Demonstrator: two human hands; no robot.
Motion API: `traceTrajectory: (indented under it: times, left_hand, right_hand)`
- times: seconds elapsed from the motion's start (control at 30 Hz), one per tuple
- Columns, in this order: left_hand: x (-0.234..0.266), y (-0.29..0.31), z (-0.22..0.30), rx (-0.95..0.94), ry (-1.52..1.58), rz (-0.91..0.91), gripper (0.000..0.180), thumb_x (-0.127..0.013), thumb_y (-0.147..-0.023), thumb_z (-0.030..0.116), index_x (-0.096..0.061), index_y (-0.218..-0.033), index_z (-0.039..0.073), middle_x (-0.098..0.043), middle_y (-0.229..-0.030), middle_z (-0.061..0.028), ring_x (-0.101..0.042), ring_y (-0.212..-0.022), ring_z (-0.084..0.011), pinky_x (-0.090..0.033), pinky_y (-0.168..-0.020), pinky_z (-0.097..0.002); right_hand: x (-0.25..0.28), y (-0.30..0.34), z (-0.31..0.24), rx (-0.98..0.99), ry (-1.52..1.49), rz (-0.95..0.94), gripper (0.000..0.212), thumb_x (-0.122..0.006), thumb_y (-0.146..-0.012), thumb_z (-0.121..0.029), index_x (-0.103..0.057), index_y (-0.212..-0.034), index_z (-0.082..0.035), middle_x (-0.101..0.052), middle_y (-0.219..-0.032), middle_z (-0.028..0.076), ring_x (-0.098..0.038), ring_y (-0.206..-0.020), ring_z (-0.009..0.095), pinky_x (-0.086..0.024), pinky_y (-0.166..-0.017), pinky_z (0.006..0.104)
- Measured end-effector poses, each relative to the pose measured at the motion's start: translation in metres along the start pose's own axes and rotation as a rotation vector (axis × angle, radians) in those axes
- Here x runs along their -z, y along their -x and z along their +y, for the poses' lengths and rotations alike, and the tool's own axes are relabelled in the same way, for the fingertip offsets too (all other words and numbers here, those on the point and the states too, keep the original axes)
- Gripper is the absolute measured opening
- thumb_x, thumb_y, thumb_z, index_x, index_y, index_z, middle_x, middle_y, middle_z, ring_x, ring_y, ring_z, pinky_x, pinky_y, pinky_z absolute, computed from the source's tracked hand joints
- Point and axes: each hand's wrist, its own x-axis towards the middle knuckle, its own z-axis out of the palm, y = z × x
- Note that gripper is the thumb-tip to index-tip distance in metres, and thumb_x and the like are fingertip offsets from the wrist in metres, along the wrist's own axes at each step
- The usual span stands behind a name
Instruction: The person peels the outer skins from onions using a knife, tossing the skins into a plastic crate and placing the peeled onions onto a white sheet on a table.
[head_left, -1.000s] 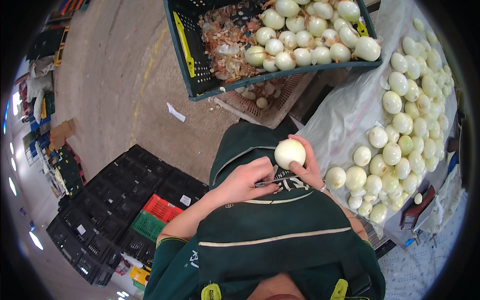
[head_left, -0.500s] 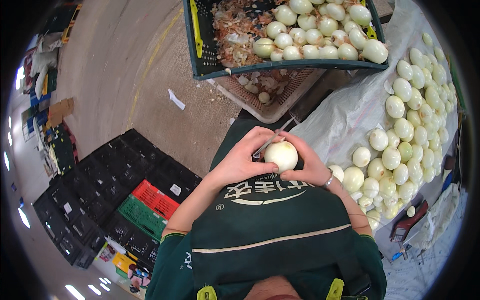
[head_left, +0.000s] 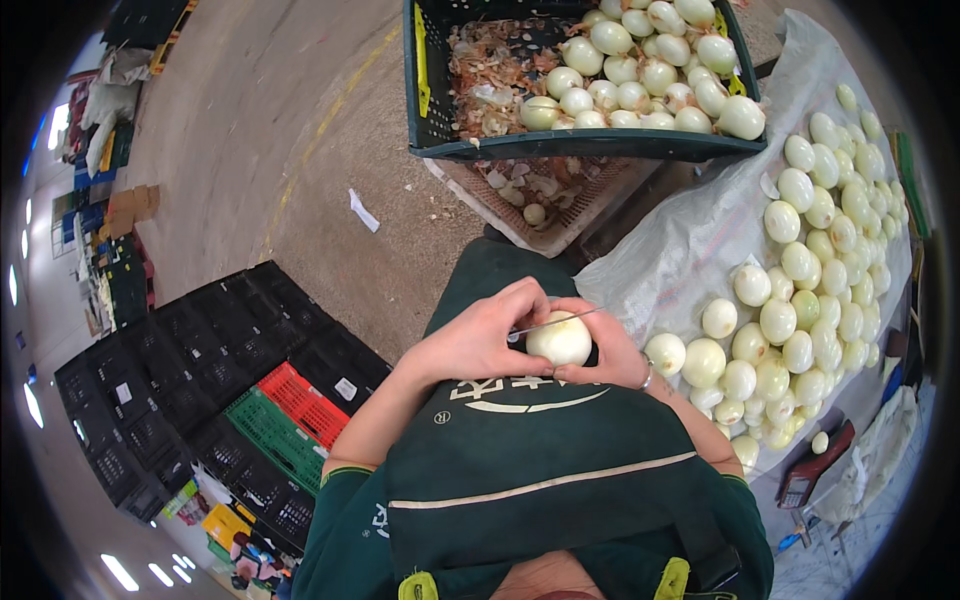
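In front of my dark green apron [head_left: 560, 450], a peeled white onion [head_left: 560, 342] sits between my two hands. My left hand [head_left: 490, 330] is closed on a small knife [head_left: 555, 321], its thumb against the onion's near side. The thin blade lies across the onion's top and points right. My right hand [head_left: 612, 352] is wrapped round the onion's right side, fingers behind and thumb in front. The knife's handle is mostly hidden in my left fingers.
A dark green crate [head_left: 590, 148] ahead holds onions and brown skins, above a pinkish basket [head_left: 545, 240] of peelings. Many peeled onions [head_left: 778, 320] lie on white sheeting [head_left: 670, 240] at right. Black crates [head_left: 150, 400], with a red [head_left: 305, 405] and a green one [head_left: 270, 440], stand left.
The knife blade has swung down from pointing up and away to lying across the onion's top. Both hands still hold their things, and the view has shifted slightly.
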Motion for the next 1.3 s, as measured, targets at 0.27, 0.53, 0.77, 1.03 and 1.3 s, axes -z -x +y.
traceTrajectory:
  times: [0.27, 0.53, 0.77, 1.03, 1.3]
  left_hand:
    - [-0.001, 0.005, -0.002, -0.046, -0.052, -0.037, 0.024, -0.076, -0.08, 0.017, -0.057, -0.087, 0.004, -0.054, -0.084, -0.0037, -0.053, -0.077, -0.0145, -0.043, -0.068, -0.029]
    - [0.028, -0.052, -0.013, -0.02, -0.181, 0.511, 0.039, -0.073, -0.084, 0.017, -0.06, -0.118, 0.003, -0.059, -0.1, -0.0065, -0.055, -0.082, -0.0132, -0.047, -0.074, -0.0268]
    - [0.005, -0.069, 0.025, 0.144, 0.067, 0.157, 0.038, -0.078, -0.078, 0.019, -0.059, -0.106, 0.002, -0.058, -0.1, -0.007, -0.051, -0.082, -0.0141, -0.046, -0.077, -0.0279]
    - [-0.036, -0.064, 0.047, -0.06, -0.067, -0.413, 0.026, -0.079, -0.079, 0.013, -0.06, -0.095, 0.003, -0.059, -0.088, -0.0058, -0.059, -0.084, -0.0161, -0.048, -0.075, -0.0312]
    - [0.052, -0.115, -0.02, -0.03, -0.867, 0.567, 0.057, -0.066, -0.083, 0.0, -0.048, -0.137, 0.003, -0.051, -0.108, -0.0102, -0.057, -0.095, -0.0239, -0.048, -0.084, -0.033]
  right_hand:
    - [-0.008, -0.002, 0.034, -0.214, -1.304, 0.273, 0.07, -0.056, -0.091, -0.049, -0.041, -0.142, -0.003, -0.057, -0.131, 0.019, -0.061, -0.095, 0.024, -0.052, -0.068, 0.0301]
    - [0.01, -0.014, 0.03, -0.103, -1.693, 0.055, 0.067, -0.035, -0.095, -0.055, -0.046, -0.139, -0.006, -0.058, -0.119, 0.019, -0.061, -0.086, 0.032, -0.045, -0.062, 0.0368]
    - [0.008, -0.013, 0.024, -0.115, -1.592, 0.177, 0.061, -0.038, -0.1, -0.052, -0.048, -0.137, -0.005, -0.062, -0.115, 0.015, -0.061, -0.093, 0.03, -0.049, -0.073, 0.0395]
    - [0.003, -0.028, 0.047, -0.305, -1.49, 0.546, 0.054, -0.056, -0.096, -0.049, -0.053, -0.128, -0.006, -0.066, -0.109, 0.013, -0.065, -0.087, 0.026, -0.054, -0.071, 0.0348]
    - [0.041, 0.041, 0.051, -0.112, -0.615, 1.048, 0.061, -0.079, -0.08, -0.029, -0.053, -0.132, -0.012, -0.062, -0.116, 0.005, -0.062, -0.101, 0.016, -0.054, -0.076, 0.0305]
